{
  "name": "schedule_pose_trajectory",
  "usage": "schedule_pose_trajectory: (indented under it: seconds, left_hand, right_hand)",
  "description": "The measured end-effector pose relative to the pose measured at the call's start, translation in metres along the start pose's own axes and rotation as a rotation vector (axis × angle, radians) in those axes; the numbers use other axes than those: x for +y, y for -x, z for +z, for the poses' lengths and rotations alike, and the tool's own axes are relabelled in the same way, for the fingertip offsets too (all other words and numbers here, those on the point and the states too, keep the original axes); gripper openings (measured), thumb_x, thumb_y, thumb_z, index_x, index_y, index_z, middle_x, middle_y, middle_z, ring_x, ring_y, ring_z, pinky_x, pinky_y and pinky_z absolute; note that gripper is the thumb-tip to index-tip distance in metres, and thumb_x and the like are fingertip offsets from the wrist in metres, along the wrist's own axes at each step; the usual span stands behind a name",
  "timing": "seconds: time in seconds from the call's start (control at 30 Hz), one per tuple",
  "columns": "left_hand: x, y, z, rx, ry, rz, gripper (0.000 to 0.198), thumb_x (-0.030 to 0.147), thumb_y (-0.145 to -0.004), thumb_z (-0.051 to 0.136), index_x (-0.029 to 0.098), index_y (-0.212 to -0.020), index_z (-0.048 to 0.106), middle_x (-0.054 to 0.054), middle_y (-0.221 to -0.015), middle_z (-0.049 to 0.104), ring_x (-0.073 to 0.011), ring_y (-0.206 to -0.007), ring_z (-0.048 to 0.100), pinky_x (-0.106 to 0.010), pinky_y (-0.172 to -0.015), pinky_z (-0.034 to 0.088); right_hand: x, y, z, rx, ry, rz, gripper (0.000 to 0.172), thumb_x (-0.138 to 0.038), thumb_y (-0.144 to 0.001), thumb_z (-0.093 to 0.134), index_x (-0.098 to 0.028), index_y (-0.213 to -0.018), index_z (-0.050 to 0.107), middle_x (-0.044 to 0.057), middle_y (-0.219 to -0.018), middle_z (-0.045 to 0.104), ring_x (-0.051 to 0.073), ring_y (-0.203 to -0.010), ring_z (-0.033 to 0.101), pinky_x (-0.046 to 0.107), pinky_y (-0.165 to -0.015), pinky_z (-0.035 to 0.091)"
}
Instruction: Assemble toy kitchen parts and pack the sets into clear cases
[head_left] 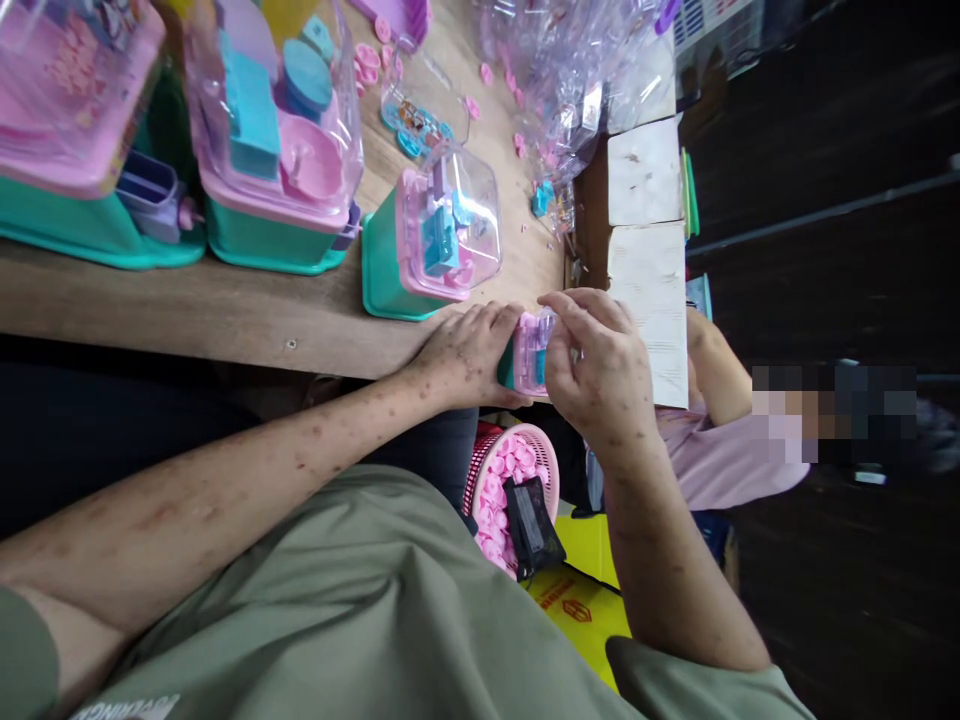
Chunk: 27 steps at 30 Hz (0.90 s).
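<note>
My left hand (469, 352) and my right hand (596, 362) both grip a small toy case (529, 352) with a teal base, pink body and clear lid, held at the near edge of the wooden table (240, 315). The left hand's fingers wrap its teal side. On the other side, the right hand's fingers curl over the clear lid. Just beyond the hands, a finished toy case (431, 240) of the same kind stands on the table.
Two larger pink and teal toy cases (274, 130) (71, 120) stand at the left. Clear plastic lids and pink parts (555, 70) lie further up the table. A pink basket of pink pieces (506, 490) sits below. Another person (720, 440) sits at the right beside white boxes (645, 240).
</note>
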<state>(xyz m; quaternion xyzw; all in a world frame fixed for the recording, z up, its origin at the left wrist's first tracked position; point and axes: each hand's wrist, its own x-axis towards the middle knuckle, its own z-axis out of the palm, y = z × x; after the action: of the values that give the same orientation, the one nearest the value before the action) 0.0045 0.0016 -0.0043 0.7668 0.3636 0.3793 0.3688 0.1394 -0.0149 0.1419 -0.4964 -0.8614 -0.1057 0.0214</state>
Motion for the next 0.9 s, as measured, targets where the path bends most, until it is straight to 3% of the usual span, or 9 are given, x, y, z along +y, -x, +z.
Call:
schedule_pose_trajectory:
  seconds: [0.47,0.73,0.83,0.9]
  left_hand:
    - [0.006,-0.001,-0.005,-0.018,0.045,0.007,0.103,0.062,-0.074,0.101,0.016,-0.148,0.045,-0.02,-0.145,0.066,-0.0417,-0.138,0.066,-0.054,-0.119,0.053]
    - [-0.003,-0.002,0.005,0.012,0.076,0.076,0.106,0.057,-0.079,0.096,0.02,-0.158,0.035,-0.024,-0.16,0.057,-0.0439,-0.151,0.059,-0.061,-0.127,0.048]
    - [0.009,-0.002,0.006,-0.016,0.033,0.041,0.112,0.056,-0.079,0.095,0.015,-0.163,0.032,-0.027,-0.164,0.053,-0.0425,-0.156,0.055,-0.059,-0.132,0.044]
    - [0.027,0.001,-0.002,-0.102,-0.061,-0.032,0.114,0.059,-0.083,0.092,0.011,-0.166,0.031,-0.03,-0.17,0.048,-0.0402,-0.162,0.05,-0.054,-0.135,0.043]
  right_hand:
    - [0.019,0.016,0.01,-0.018,-0.269,0.15,0.036,-0.024,-0.111,0.04,-0.022,-0.134,0.067,0.014,-0.129,0.071,0.031,-0.124,0.069,0.052,-0.114,0.056]
    - [0.045,0.034,0.039,0.082,-0.601,0.202,0.04,-0.04,-0.117,0.039,-0.026,-0.144,0.066,0.014,-0.155,0.066,0.027,-0.152,0.059,0.052,-0.128,0.048]
    - [0.041,0.034,0.042,0.159,-0.596,0.171,0.043,-0.041,-0.117,0.039,-0.024,-0.142,0.069,0.015,-0.147,0.07,0.029,-0.14,0.067,0.053,-0.122,0.053]
    - [0.04,0.031,0.041,0.175,-0.572,0.151,0.045,-0.047,-0.117,0.042,-0.023,-0.14,0.072,0.015,-0.138,0.073,0.031,-0.126,0.073,0.054,-0.115,0.058]
